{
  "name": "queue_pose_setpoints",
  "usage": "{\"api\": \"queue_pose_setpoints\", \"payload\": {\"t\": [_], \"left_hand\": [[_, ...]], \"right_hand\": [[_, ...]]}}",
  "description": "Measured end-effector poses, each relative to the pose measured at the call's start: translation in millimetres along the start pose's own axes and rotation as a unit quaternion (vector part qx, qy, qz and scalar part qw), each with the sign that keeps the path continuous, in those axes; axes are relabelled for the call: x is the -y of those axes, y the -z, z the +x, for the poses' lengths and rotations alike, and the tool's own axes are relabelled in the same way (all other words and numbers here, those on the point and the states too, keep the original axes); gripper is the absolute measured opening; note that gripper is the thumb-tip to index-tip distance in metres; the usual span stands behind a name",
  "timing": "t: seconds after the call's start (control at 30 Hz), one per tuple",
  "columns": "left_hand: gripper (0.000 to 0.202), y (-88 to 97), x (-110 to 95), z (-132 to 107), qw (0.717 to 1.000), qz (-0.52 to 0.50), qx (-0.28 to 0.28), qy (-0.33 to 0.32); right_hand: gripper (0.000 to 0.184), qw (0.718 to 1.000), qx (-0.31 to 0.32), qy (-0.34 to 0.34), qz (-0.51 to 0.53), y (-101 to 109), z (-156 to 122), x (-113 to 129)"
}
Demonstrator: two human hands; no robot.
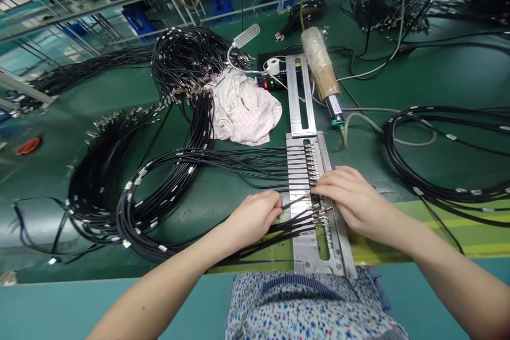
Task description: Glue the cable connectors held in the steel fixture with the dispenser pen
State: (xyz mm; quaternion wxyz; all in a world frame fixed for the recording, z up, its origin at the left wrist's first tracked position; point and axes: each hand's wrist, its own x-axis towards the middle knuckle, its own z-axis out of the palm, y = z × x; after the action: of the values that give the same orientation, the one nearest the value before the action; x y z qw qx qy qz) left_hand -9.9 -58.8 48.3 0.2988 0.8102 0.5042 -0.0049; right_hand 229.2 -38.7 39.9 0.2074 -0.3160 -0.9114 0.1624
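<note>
A slotted metal fixture (302,251) lies across the table in front of me. Black cables (247,159) run into its grooves from the left, their metal connectors (310,162) lined up along the slot. My left hand (257,215) is closed in a pinch around one black cable (295,201), just left of the fixture. At that cable's tip, my right hand (356,204) reaches over the fixture's right rail, fingers closed together and curled onto the cable end. The fingertips cover the connector there. More cable ends (319,217) sit in the nearer grooves.
Coiled cable bundles (135,207) spread over the left side, with another coil (398,159) at right. Behind the fixture are a crumpled cloth (245,109), a black box with lit indicators (271,83), a small lamp (247,36) and a wrapped syringe-like dispenser (322,66) with a hose.
</note>
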Motion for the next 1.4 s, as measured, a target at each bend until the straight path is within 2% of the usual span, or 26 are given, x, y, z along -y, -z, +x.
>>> {"api": "queue_pose_setpoints", "payload": {"t": [0.1,0.23,0.37,0.57,0.77,0.93,1.1,1.27,1.4], "left_hand": [[0.018,1.0,-4,3,0.997,0.078,0.006,-0.008],[0.024,3.4,-11,8,0.988,0.154,-0.003,-0.013],[0.026,6.8,-12,12,0.987,0.158,-0.01,-0.011],[0.025,7.2,-11,19,0.99,0.141,0.021,-0.004],[0.024,0.9,-10,24,0.985,0.171,0.005,-0.009],[0.024,-13.6,-5,22,0.972,0.23,-0.029,-0.04],[0.036,-18.0,7,11,0.966,0.232,-0.06,-0.1],[0.033,-19.4,20,3,0.955,0.214,-0.124,-0.162],[0.029,-17.3,13,9,0.955,0.212,-0.112,-0.176]], "right_hand": [[0.038,0.999,-0.028,-0.025,-0.004,2,-6,-7],[0.033,0.999,-0.036,-0.039,0.009,-3,-10,-19],[0.033,0.997,-0.052,-0.038,0.041,-9,-12,-25],[0.031,0.996,-0.049,-0.037,0.065,-9,-15,-27],[0.034,0.998,-0.049,-0.024,0.033,-10,-15,-26],[0.045,0.997,0.004,0.016,-0.07,-17,-8,-17],[0.044,0.994,0.022,0.012,-0.106,-19,-5,-11],[0.032,0.989,0.031,0.016,-0.14,-18,-1,-6],[0.024,0.988,0.024,0.021,-0.152,-20,3,-2]]}}
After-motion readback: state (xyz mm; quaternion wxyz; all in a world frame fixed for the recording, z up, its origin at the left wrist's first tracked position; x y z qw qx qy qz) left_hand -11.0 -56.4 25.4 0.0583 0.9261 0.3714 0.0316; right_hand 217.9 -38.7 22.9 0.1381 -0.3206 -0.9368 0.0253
